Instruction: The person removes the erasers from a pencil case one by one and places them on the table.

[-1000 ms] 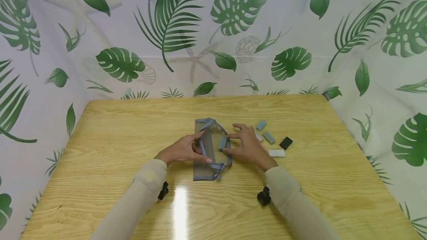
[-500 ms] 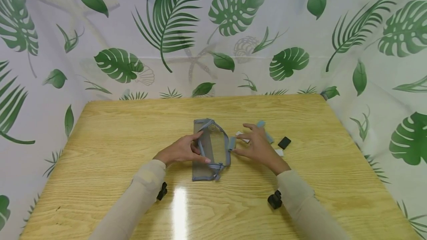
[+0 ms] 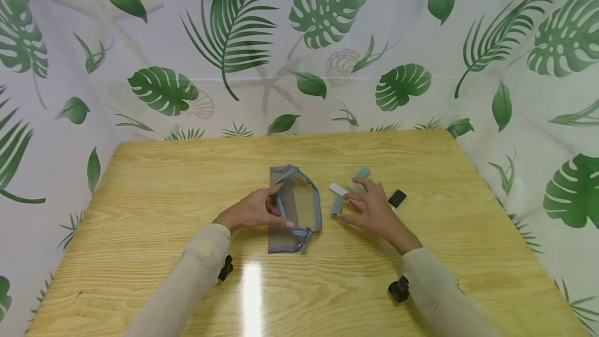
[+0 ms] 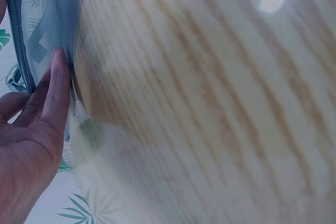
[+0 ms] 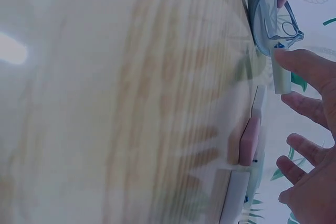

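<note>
My left hand (image 3: 252,209) grips a grey-blue translucent mesh zip pouch (image 3: 317,207), its mouth spread wide between thumb and fingers. In the left wrist view, the fingers lie along the pouch's zip edge (image 4: 65,19). To the right of the pouch and apart from it, my right hand (image 3: 374,212) pinches a small pale-blue eraser-like block (image 3: 336,205) between thumb and index finger. In the right wrist view that block (image 5: 282,74) stands out upright from the fingertips, while the other fingers are spread.
Around the right hand lie more small blocks: a white one (image 3: 338,189), a pink one (image 5: 250,140) partly covered by the hand, a blue one (image 3: 363,172) farther back and a black one (image 3: 397,198) to the right. A leaf-patterned curtain (image 3: 262,92) surrounds the wooden table (image 3: 164,181).
My right hand has moved rightward with the pale-blue block, from over the pouch's opening to beside the other blocks. My left hand keeps its hold on the pouch.
</note>
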Available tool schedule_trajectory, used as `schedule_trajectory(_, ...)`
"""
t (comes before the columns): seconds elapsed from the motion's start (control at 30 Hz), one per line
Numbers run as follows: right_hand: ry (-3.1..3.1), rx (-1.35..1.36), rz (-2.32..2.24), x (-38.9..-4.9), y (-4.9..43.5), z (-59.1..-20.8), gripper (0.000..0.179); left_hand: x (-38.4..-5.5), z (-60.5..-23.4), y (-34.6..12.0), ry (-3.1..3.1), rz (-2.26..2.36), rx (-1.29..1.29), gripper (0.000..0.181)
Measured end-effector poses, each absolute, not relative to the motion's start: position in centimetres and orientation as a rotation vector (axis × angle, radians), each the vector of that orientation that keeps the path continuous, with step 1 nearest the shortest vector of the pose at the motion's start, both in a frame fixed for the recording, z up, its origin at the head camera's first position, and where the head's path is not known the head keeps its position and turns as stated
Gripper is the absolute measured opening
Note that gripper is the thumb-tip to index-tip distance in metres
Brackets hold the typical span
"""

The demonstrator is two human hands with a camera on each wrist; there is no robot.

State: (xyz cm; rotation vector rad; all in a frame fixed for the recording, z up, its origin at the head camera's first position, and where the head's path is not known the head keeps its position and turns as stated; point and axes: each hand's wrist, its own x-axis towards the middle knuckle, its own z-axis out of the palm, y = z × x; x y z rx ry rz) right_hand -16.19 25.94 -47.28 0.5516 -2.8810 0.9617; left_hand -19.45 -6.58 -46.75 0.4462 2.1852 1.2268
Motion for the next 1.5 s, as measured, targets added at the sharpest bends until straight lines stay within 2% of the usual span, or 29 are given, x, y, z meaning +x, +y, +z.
schedule_trajectory(1.5,-2.863,0.531,0.931,-15.2,27.0,-49.0,0.046,-19.3,-46.7,-6.5,2.185,1.242,0.421,0.115)
